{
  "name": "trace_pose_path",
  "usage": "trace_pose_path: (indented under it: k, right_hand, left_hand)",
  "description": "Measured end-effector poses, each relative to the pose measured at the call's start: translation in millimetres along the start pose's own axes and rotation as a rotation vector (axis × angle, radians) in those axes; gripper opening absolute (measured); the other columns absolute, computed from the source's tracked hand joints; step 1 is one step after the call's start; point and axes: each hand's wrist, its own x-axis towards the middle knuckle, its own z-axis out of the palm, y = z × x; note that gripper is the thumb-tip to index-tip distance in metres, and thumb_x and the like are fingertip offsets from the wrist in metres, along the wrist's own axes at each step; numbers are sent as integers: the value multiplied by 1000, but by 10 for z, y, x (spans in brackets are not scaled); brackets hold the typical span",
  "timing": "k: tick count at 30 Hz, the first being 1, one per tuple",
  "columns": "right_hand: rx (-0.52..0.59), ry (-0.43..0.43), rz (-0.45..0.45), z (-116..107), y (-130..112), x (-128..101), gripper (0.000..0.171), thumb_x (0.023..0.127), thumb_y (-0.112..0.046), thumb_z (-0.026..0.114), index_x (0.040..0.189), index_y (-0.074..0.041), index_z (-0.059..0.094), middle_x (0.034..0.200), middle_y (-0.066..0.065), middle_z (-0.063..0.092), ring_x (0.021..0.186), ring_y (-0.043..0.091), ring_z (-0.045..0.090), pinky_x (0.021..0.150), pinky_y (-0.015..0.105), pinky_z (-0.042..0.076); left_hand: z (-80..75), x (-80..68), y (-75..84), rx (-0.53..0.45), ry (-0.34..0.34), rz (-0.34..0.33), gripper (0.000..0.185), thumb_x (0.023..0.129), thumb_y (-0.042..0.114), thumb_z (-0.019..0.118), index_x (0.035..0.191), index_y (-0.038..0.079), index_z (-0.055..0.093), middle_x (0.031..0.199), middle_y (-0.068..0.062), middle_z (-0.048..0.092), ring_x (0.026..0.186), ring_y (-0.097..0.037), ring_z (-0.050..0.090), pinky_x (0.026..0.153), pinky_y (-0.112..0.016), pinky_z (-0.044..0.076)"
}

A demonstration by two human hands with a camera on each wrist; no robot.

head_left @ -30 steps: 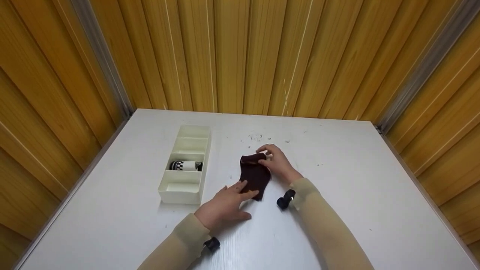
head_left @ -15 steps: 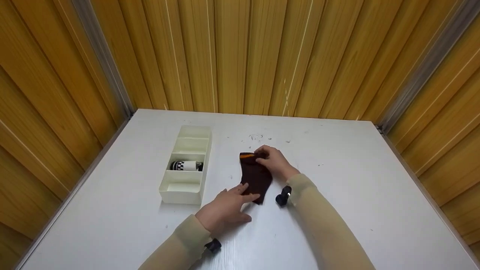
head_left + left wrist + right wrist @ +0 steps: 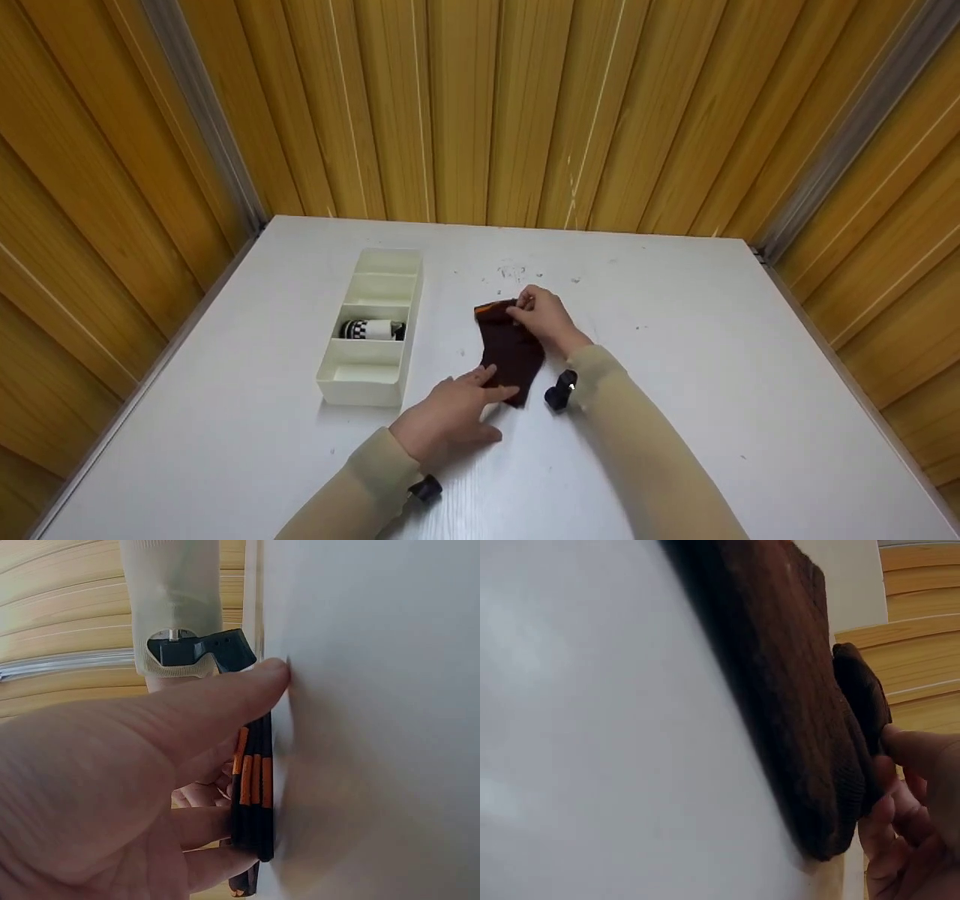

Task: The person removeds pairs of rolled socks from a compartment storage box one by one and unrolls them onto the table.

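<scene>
A folded pair of dark maroon knitted socks lies on the white table, an orange stripe showing along its far edge. My left hand rests on the near end with fingers extended and thumb off to the side. In the left wrist view, stacked sock layers with orange bands show beyond the thumb. My right hand pinches the far end between thumb and fingers. The right wrist view shows the ribbed sock fabric close up, its far part raised at the fingertips of the right hand.
Left of the socks stands a cream divided tray. One compartment holds a rolled black-and-white checkered bundle, apparently socks. Yellow wood-look panels rise behind the table and at both sides.
The far end of the socks was folded over, then lay flatter with its orange stripe exposed; now that edge sits slightly farther left. My right hand shifted slightly left; my left hand stayed put.
</scene>
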Motion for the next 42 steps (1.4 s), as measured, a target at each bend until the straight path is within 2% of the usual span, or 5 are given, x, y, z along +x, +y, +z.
trace_pose_path:
  k: [8, 15, 25, 35, 42]
  right_hand:
    - [93, -113, -91, -15, 43, -42, 18, 90, 3, 73, 108, -2, 75, 112, 16, 76, 109, 32, 73, 93, 38, 59]
    - [104, -221, -76, -14, 49, -14, 43, 92, 4, 70, 134, -7, 68, 151, 13, 57, 148, 36, 43, 119, 49, 41]
    - [-217, -277, -133, 26, 7, 65, 55, 95, -12, 64, 149, -8, 54, 168, 11, 32, 158, 40, 19, 127, 55, 24]
    - [-226, -187, -218, 58, -60, 80, 26, 91, -3, 73, 116, -8, 77, 127, 12, 65, 128, 34, 50, 112, 48, 44]
    - [-212, -343, -164, 54, -147, 101, 72, 86, 14, 52, 152, -13, 52, 167, 4, 36, 158, 32, 23, 122, 45, 36]
  left_hand:
    - [1, -16, -22, -57, -2, 4, 69, 90, 36, 79, 152, 35, 50, 167, -12, 34, 156, -28, 32, 116, -60, 39]
    - [1, -21, -4, -40, -5, 6, 69, 89, 36, 79, 152, 35, 50, 167, -12, 35, 156, -29, 31, 116, -62, 39]
    - [9, -21, -3, -60, 1, 10, 69, 89, 35, 79, 152, 34, 51, 167, -12, 35, 157, -30, 30, 118, -63, 36]
    - [7, -20, -8, 1, 7, 7, 68, 90, 39, 79, 152, 36, 51, 166, -12, 37, 155, -28, 35, 113, -58, 44]
    - [-38, -47, 12, -5, 3, 31, 64, 89, 37, 79, 149, 35, 55, 164, -14, 40, 152, -28, 40, 111, -52, 48]
